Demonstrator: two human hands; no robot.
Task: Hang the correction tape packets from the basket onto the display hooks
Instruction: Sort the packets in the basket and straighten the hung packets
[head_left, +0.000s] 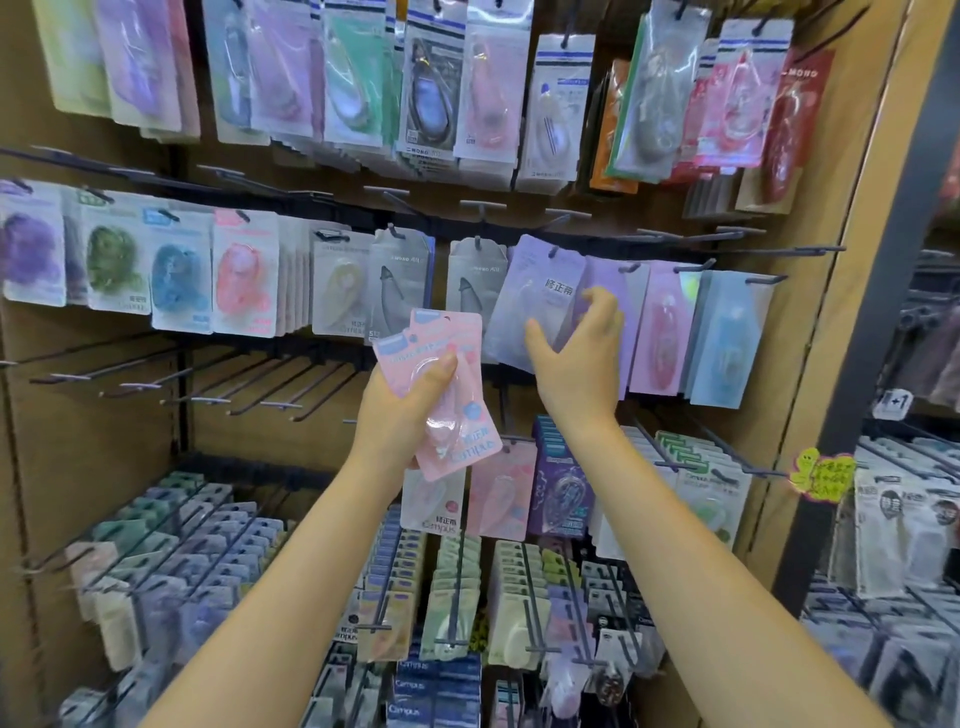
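Observation:
My left hand (402, 410) grips a small stack of pink correction tape packets (441, 364), held upright in front of the display wall. My right hand (576, 353) is raised just right of them, fingers spread and curled, thumb and fingertips touching a lavender packet (535, 291) that hangs tilted on a hook (555, 253) in the middle row. The palm itself holds nothing. The basket is out of view.
Packets fill the top and middle rows. Several bare black hooks (218, 384) jut out at the lower left. Below, long hooks carry dense rows of packets (457, 587). A wooden side panel (852, 291) and a dark post (893, 291) close off the right.

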